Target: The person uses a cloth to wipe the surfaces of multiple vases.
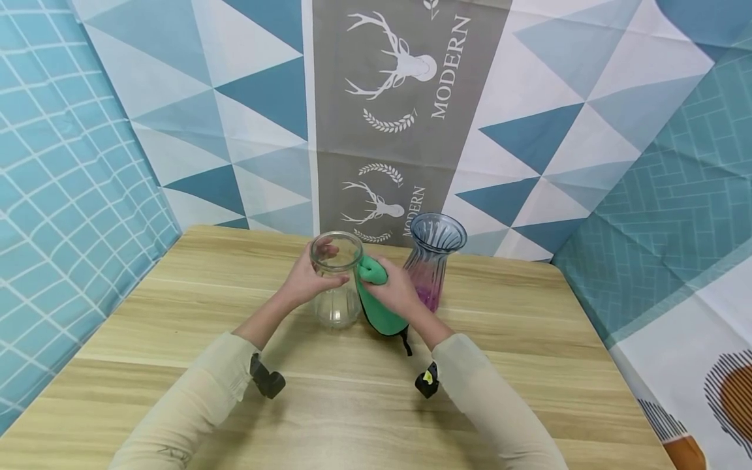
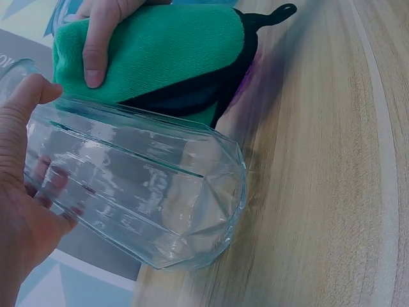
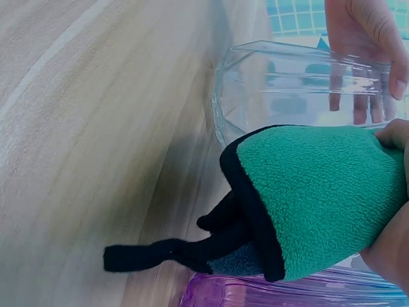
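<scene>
My left hand (image 1: 314,271) grips a clear glass vase (image 1: 337,303) just below its rim, thumb in front and fingers behind. The faceted vase (image 2: 147,185) stands upright on the table. In my right hand (image 1: 396,287) is a folded green towel (image 1: 382,313) with black edging and a hanging loop (image 3: 140,254); the thumb presses into its top. The towel (image 2: 160,54) lies right along the right side of the clear vase. Behind the right hand stands a second vase (image 1: 431,261), blue at its flared rim and purple at the base, partly hidden by that hand.
The wood-grain table (image 1: 341,405) extends around the vases. A patterned cloth backdrop (image 1: 264,117) rises behind the table's far edge, with tiled-print sheets (image 1: 70,196) at the sides. Dark wrist cameras (image 1: 270,382) hang below both sleeves.
</scene>
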`<state>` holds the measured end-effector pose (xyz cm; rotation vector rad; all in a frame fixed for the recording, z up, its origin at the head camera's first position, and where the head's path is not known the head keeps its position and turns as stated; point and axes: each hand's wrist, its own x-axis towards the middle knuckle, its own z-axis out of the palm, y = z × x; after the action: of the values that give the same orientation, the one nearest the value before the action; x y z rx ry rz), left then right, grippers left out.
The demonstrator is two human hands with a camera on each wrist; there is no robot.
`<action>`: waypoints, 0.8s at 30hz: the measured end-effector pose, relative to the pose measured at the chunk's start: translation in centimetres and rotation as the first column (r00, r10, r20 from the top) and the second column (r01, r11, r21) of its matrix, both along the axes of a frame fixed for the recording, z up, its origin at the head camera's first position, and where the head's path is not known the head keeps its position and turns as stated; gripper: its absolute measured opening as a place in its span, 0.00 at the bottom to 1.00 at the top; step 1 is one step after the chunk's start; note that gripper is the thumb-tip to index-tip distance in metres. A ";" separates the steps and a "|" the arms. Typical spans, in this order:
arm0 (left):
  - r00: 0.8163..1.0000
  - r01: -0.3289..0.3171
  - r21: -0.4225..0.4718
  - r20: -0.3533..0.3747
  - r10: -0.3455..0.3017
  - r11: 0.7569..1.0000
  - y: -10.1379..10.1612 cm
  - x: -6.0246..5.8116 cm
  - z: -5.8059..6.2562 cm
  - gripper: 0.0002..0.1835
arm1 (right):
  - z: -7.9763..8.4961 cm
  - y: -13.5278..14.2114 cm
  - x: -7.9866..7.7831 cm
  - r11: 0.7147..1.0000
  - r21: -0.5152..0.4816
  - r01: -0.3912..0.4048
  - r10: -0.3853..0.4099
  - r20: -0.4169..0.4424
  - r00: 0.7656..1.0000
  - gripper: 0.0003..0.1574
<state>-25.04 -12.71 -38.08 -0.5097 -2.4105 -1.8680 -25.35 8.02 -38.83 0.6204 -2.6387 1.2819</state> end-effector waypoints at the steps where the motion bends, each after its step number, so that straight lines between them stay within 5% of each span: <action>1: 1.000 0.005 -0.002 0.001 -0.005 1.000 0.1 0.2 0.3 0.45 | -0.1 0.0 0.0 1.000 0.004 -0.003 0.003 0.004 1.000 0.32; 8: 1.000 0.015 -0.019 -0.012 -0.015 1.000 0.4 1.2 1.5 0.44 | -0.8 0.0 -0.1 0.999 0.047 -0.014 0.012 0.048 0.999 0.30; 16: 0.999 0.017 0.027 -0.042 -0.016 0.999 0.1 -0.7 -0.8 0.46 | -1.7 -0.1 -0.1 0.994 0.110 0.001 -0.011 0.085 0.996 0.30; 24: 1.000 -0.006 0.005 -0.020 0.006 1.000 0.1 -0.5 -0.7 0.46 | -2.6 -0.1 0.1 0.980 0.195 0.024 -0.045 0.102 0.994 0.31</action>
<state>-25.57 -12.66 -38.74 -0.5183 -2.3917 -1.8566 -25.29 7.90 -41.41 0.5435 -2.8717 1.0849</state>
